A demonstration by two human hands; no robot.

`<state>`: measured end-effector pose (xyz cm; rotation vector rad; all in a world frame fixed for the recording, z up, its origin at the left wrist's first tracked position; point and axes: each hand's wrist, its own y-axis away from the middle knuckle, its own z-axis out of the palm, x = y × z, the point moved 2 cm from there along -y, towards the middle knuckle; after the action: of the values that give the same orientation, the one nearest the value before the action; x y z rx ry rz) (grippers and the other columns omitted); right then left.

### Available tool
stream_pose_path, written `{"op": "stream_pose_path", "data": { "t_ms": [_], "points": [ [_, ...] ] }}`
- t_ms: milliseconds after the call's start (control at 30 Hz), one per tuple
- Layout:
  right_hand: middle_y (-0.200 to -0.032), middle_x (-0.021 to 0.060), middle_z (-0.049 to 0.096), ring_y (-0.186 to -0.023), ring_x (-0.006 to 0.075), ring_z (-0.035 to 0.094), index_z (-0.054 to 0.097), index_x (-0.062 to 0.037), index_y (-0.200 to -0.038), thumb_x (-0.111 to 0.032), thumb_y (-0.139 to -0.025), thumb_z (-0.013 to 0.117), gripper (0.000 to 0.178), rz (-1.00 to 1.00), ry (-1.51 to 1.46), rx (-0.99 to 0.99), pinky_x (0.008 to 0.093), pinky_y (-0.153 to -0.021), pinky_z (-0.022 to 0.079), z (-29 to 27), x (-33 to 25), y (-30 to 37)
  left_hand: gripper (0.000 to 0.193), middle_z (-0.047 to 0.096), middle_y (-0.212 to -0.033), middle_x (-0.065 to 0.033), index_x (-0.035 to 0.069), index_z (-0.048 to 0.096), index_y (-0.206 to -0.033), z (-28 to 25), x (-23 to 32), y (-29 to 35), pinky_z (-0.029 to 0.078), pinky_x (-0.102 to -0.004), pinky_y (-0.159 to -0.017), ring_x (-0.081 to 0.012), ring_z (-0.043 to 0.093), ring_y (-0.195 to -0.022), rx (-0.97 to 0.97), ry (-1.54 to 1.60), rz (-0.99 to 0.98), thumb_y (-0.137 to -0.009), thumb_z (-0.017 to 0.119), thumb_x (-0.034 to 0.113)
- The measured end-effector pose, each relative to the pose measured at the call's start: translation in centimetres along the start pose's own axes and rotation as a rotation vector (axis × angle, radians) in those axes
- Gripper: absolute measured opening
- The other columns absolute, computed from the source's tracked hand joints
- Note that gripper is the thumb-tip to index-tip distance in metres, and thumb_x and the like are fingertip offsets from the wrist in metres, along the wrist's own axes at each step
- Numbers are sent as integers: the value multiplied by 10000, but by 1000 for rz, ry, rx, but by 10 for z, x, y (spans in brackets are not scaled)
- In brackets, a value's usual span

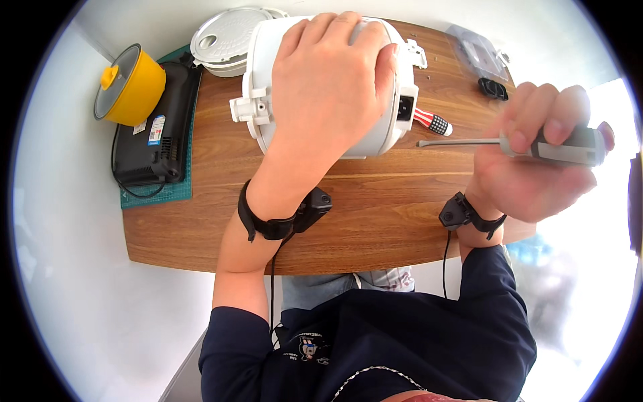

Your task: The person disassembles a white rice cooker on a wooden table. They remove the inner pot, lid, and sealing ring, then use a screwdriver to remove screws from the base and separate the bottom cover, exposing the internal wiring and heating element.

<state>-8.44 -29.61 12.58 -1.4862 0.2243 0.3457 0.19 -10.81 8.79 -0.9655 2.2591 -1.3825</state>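
A white rice cooker body [261, 53] lies on its side on the wooden table, its black power socket [405, 108] facing right. Across its upper side rests my left hand [331, 84], fingers curled over the far part and thumb along the right; it grips the cooker, and what lies under the palm is hidden. Raised off to the right, my right hand [542, 154] is wrapped around the handle of a screwdriver [462, 141]. The metal shaft points left toward the cooker, with its flat tip apart from it.
Behind the cooker, at the left, sits a round white lid [228, 40]. A yellow pot [140, 87] stands on a black appliance [175, 130] over a green mat [161, 194]. A striped red-and-white object [432, 122], a black part [493, 88] and a clear plastic case [479, 53] lie toward the right.
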Motion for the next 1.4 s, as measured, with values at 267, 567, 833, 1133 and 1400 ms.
{"op": "stream_pose_path", "data": {
  "t_ms": [267,567,833,1133,1400],
  "points": [
    [-768,6,486,-434,102,372,505,-251,-1293,-760,-987,388,605,-76,31,262,259,-409,291,20,12,-8,299,713,-1222,-113,133,723,-1234,-2,-8,-1,470,-454,-1045,-319,652,-1145,-142,-57,72,-972,582,159],
    [-720,51,543,-394,156,382,505,-271,-1256,-731,-1019,250,576,-140,-28,269,306,-365,280,10,21,-36,337,703,-1277,-93,136,710,-1259,0,-11,-1,426,-507,-1103,-335,625,-1202,-216,-20,68,-939,619,188],
    [-726,20,443,-373,83,293,481,-113,-1305,-377,-1137,250,389,-263,325,266,202,-325,274,58,36,-71,463,666,-1321,-124,99,660,-1313,-5,-7,-1,389,-528,-1122,-357,582,-1250,-266,-28,62,-887,659,278],
    [-704,20,440,-383,82,317,482,-120,-1277,-391,-1132,239,391,-317,335,78,203,-333,287,64,42,-75,636,610,-1391,-87,94,621,-1350,-13,-2,-3,380,-492,-1115,-320,535,-1291,-316,12,7,-875,705,508],
    [-633,24,441,-344,87,302,480,-137,-1226,-420,-1133,245,380,-170,50,0,209,-307,265,63,50,-82,681,608,-1396,-42,113,590,-1376,-10,2,2,368,-547,-1110,-346,537,-1288,-299,-36,9,-870,700,557]
  ]
}}
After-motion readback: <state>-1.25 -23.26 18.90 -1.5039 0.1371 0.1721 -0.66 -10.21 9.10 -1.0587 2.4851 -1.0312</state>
